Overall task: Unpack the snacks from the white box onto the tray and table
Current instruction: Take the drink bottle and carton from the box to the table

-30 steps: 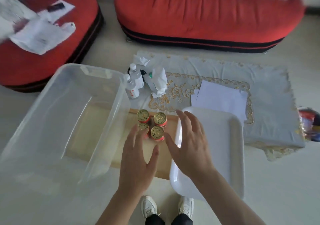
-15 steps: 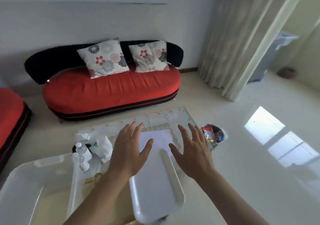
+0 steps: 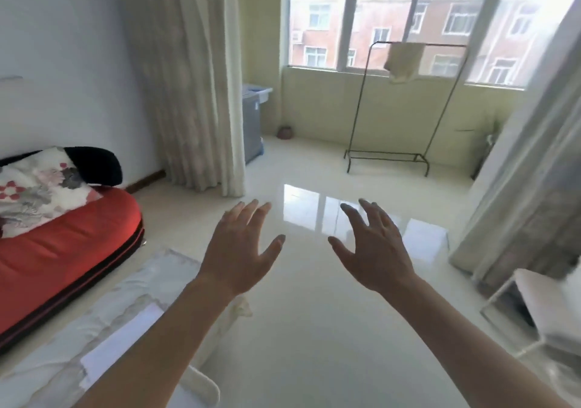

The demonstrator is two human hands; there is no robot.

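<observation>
Glossy pale tile floor (image 3: 314,319) fills most of what I see, with the light of the wide window (image 3: 393,14) mirrored on it; brick buildings stand beyond the glass. Long pale curtain (image 3: 195,77) hangs at the left of the window bay. Against the white wall on my left sits a red sofa (image 3: 63,250) with a black back and a flowered cushion (image 3: 37,187) on its seat.

At lower left is the counter (image 3: 103,307), covered by a pale cloth, with a white paper sheet (image 3: 125,338) lying on it. A thin metal clothes rack (image 3: 386,155) stands under the window with one cream cloth (image 3: 402,61) draped over its top bar. A grey bin (image 3: 251,124) with a pale lid stands just behind the curtain; what it holds I cannot tell. A white stool (image 3: 550,307) is at the right edge.

Of the task's things, only a rounded white corner of the tray (image 3: 204,388) shows, at the bottom edge beside my left forearm.

My left grip (image 3: 242,250) and right grip (image 3: 374,250) are raised over the floor, side by side and apart, fingers spread wide, holding nothing. A small pot (image 3: 285,132) sits by the far wall.
</observation>
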